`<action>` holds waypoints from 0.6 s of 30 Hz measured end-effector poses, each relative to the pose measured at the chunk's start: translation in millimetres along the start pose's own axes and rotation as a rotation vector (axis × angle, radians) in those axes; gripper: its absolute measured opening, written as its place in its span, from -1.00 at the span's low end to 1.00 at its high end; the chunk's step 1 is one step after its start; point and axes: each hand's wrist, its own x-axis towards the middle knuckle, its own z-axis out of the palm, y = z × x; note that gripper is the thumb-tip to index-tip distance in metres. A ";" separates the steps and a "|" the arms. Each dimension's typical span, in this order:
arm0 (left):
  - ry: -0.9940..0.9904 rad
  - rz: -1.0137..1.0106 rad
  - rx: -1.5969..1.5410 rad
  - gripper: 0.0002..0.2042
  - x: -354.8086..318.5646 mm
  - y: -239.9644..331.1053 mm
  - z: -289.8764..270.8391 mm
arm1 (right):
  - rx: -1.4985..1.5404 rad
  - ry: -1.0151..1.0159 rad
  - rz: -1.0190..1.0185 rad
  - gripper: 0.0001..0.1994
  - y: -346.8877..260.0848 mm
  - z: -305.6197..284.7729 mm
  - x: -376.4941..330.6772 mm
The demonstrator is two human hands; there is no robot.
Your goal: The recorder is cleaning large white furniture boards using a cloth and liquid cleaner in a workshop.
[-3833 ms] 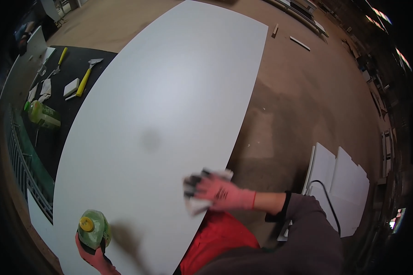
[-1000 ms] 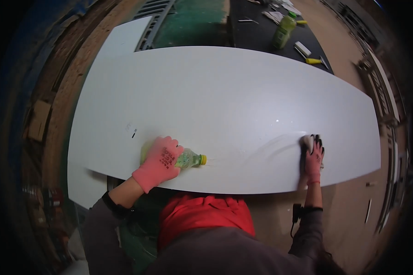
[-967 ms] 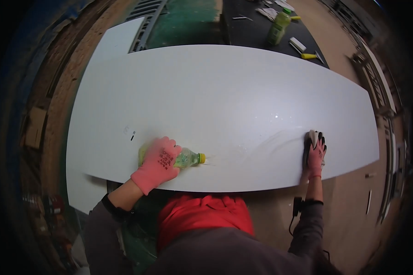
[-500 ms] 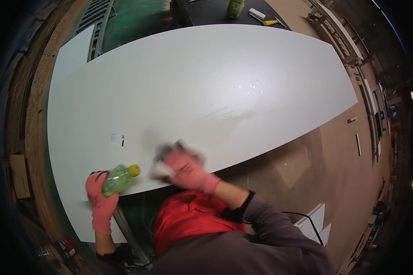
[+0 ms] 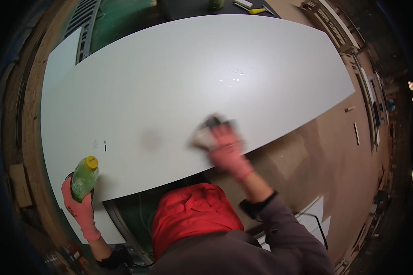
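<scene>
A large white panel (image 5: pixel 137 91) lies flat before me. My left hand (image 5: pixel 80 211), in a pink glove with dark fingertips, grips a clear green plastic bottle (image 5: pixel 84 181) with a yellow cap, held upright near the panel's lower left edge. Towards the panel's near right edge, my right hand (image 5: pixel 227 149), gloved alike and smeared by motion, presses a pale cloth (image 5: pixel 204 139) on the surface. Drops of liquid (image 5: pixel 231 78) glisten on the panel beyond it. A small printed mark (image 5: pixel 105 145) sits at the left.
Behind the panel is a dark table (image 5: pixel 188 8) with a second green bottle (image 5: pixel 216 3) and a yellow-handled tool (image 5: pixel 257 10). A metal roller rack (image 5: pixel 85 20) stands at the far left. Wooden pallets (image 5: pixel 330 23) are at the far right. White board pieces (image 5: pixel 314 213) lie at the lower right.
My right hand has swept the cloth rightward and away from me across the panel. My left hand has shifted left, and the bottle now stands more upright. The dark streaks no longer show.
</scene>
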 end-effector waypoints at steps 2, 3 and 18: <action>0.033 0.016 -0.006 -0.56 -2.7 5.1 5.9 | -0.507 -0.007 0.130 -0.52 116.5 -32.1 -9.7; 0.012 -0.029 -0.089 -0.56 -2.8 15.2 13.5 | -0.304 0.209 0.324 -0.56 169.3 -46.3 -12.8; 0.479 -0.392 -0.303 -0.52 -32.5 -143.0 6.7 | -0.261 -0.100 -0.104 -0.26 37.9 93.1 28.1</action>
